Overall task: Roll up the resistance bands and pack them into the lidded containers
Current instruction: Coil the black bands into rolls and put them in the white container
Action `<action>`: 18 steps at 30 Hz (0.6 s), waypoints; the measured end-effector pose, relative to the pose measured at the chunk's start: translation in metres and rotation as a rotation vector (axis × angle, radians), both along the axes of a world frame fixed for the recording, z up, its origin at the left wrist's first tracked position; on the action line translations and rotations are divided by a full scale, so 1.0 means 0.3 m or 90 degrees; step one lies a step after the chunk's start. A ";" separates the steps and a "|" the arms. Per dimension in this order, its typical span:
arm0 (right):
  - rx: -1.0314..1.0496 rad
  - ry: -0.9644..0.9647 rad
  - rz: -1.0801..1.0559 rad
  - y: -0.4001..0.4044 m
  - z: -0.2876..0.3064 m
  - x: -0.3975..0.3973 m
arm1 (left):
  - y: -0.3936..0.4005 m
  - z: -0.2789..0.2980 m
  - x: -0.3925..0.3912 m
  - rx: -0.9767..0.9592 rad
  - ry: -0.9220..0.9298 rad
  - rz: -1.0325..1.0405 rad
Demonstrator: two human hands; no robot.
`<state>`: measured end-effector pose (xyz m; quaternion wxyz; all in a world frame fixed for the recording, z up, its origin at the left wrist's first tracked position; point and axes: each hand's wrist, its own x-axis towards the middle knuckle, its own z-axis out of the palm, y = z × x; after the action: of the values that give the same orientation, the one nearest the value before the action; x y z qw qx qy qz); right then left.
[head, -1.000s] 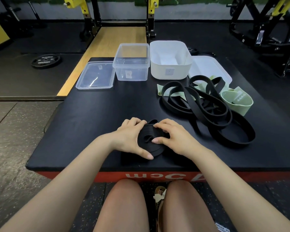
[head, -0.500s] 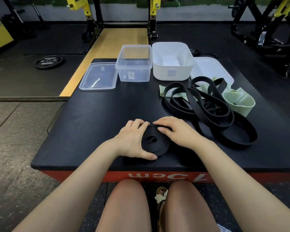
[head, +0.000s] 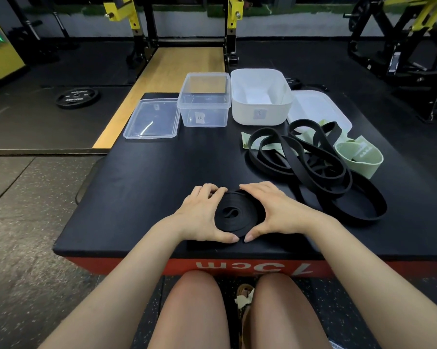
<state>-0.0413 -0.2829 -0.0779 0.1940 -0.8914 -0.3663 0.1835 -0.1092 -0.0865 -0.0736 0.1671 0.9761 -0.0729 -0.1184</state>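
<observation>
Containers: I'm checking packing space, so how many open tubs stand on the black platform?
2: a clear plastic tub beside a white plastic tub, both at the far edge, lids off.

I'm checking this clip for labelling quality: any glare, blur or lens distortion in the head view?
Head view: sharp on the hands and black coil; wide-angle bending curves the platform edges and the rack; white streaks of glare on the clear lid; the gym behind is dim; black bands barely stand out from the black top.
</observation>
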 end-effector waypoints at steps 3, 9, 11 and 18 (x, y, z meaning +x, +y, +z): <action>-0.044 -0.037 0.010 0.007 0.004 0.011 | 0.002 0.007 0.007 0.007 0.006 -0.005; -0.030 -0.054 0.023 0.016 0.018 0.011 | -0.001 0.001 0.006 0.021 0.000 -0.002; -0.020 -0.049 0.020 0.013 0.020 0.005 | -0.002 0.000 0.004 0.018 0.001 0.003; -0.002 -0.032 -0.002 0.012 0.038 -0.033 | -0.005 0.011 -0.029 0.068 -0.007 0.068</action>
<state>-0.0513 -0.2794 -0.0665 0.1832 -0.8968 -0.3690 0.1611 -0.1178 -0.0881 -0.0703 0.1202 0.9868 -0.0151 -0.1073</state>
